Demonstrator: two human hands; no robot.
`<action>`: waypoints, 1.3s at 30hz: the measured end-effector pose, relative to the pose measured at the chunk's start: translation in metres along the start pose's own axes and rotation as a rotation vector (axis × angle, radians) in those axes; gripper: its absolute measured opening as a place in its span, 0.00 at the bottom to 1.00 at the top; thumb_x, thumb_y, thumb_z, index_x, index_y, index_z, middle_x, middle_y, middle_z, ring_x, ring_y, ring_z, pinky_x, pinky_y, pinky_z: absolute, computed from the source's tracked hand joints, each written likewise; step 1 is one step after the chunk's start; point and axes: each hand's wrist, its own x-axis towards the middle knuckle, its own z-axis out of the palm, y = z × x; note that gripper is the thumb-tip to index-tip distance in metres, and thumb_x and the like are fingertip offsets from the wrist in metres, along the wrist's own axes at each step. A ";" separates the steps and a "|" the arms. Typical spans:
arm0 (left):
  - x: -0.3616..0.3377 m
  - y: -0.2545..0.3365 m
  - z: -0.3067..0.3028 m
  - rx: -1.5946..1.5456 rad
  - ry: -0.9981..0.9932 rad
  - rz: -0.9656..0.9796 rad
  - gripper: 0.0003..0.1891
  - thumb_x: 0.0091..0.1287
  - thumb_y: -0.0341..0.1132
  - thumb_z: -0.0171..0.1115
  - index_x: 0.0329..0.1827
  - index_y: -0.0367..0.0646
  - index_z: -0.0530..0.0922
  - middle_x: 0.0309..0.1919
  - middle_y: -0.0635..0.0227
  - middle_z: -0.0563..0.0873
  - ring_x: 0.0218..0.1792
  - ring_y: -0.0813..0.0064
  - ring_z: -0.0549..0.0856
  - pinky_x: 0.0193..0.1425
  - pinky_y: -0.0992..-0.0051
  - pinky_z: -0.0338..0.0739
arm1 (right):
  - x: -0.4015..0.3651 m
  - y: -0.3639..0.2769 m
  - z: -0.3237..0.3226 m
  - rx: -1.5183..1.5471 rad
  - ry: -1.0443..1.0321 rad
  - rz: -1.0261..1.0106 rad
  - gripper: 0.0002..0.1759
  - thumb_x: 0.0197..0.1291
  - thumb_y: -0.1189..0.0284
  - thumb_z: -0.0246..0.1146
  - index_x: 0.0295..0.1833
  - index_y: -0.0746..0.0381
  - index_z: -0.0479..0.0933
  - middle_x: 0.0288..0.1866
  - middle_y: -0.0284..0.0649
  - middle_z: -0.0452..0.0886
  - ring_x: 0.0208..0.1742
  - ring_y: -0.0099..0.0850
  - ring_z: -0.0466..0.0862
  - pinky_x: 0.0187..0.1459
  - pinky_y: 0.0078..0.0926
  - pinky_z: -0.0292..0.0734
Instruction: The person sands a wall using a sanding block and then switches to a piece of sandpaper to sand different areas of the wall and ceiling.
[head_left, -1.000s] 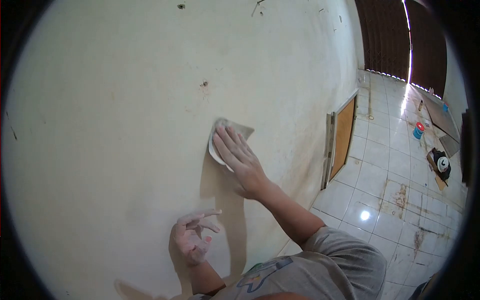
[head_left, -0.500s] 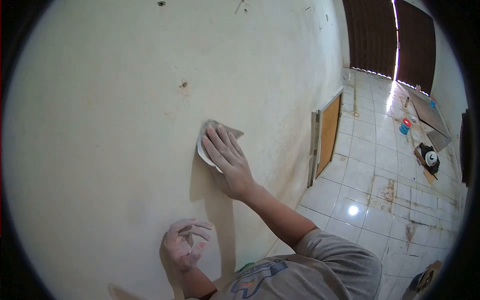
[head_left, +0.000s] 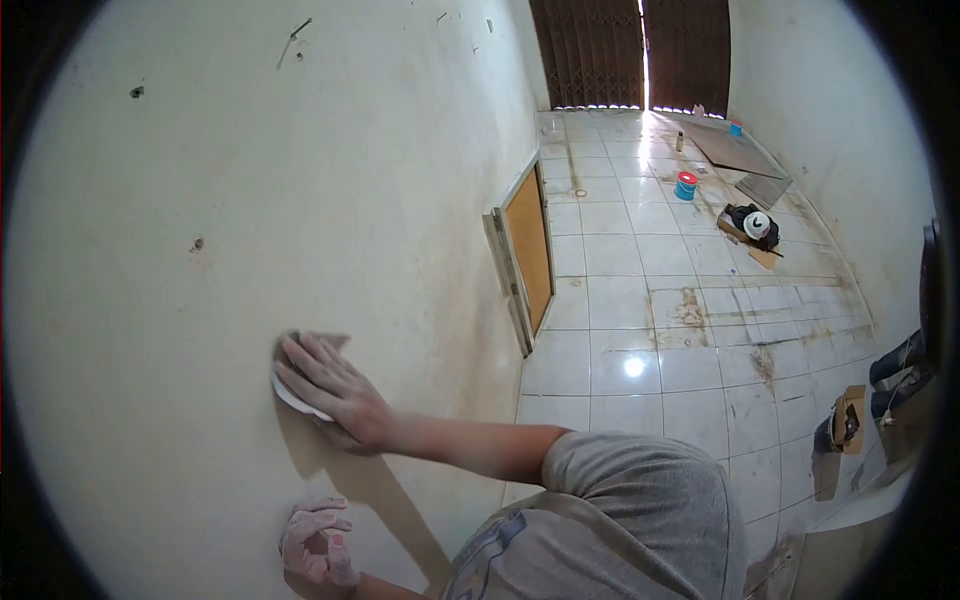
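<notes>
My right hand point(head_left: 335, 390) lies flat against the pale wall point(head_left: 400, 240), fingers stretched, pressing a sheet of sandpaper point(head_left: 296, 400) to it. The sheet's whitish lower edge curls out under the palm, and a darker corner shows beyond the fingertips. Much of the sheet is hidden beneath the hand. Lower down, my left hand point(head_left: 318, 545) is held close to the wall with its fingers loosely curved and the thumb apart. Nothing shows between them. Pale dust coats this hand.
Nails point(head_left: 296, 30) and small holes mark the wall. A wood-coloured panel in a frame point(head_left: 527, 245) stands at the wall's foot. On the stained tile floor point(head_left: 625, 300) are a blue bucket with red lid point(head_left: 685, 187), a white-topped item point(head_left: 757, 226), boards point(head_left: 735, 150) and a cardboard box point(head_left: 850, 420).
The view has turned right, so wall and floor shift left in it. My right hand with the sandpaper is lower on the wall, farther below the hole. The left hand stays curved.
</notes>
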 end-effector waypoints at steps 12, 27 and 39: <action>0.015 -0.005 0.011 -0.188 0.074 0.091 0.15 0.67 0.26 0.61 0.55 0.29 0.75 0.34 0.49 0.86 0.38 0.54 0.87 0.48 0.55 0.83 | -0.081 0.005 0.037 0.071 -0.061 0.067 0.43 0.54 0.77 0.59 0.80 0.57 0.70 0.87 0.54 0.56 0.87 0.58 0.55 0.84 0.59 0.46; 0.017 -0.013 0.014 -0.184 -0.032 0.017 0.13 0.67 0.21 0.61 0.55 0.31 0.77 0.37 0.50 0.87 0.42 0.59 0.87 0.50 0.62 0.81 | -0.041 0.004 0.026 -0.009 0.006 -0.002 0.37 0.57 0.75 0.56 0.75 0.53 0.77 0.85 0.53 0.63 0.85 0.59 0.60 0.80 0.59 0.55; 0.025 -0.003 0.018 -0.037 -0.018 0.039 0.07 0.65 0.22 0.63 0.44 0.33 0.82 0.36 0.51 0.88 0.48 0.55 0.89 0.51 0.63 0.82 | 0.035 0.008 0.005 -0.076 0.041 -0.078 0.43 0.52 0.75 0.55 0.79 0.57 0.71 0.86 0.53 0.60 0.86 0.57 0.57 0.81 0.58 0.54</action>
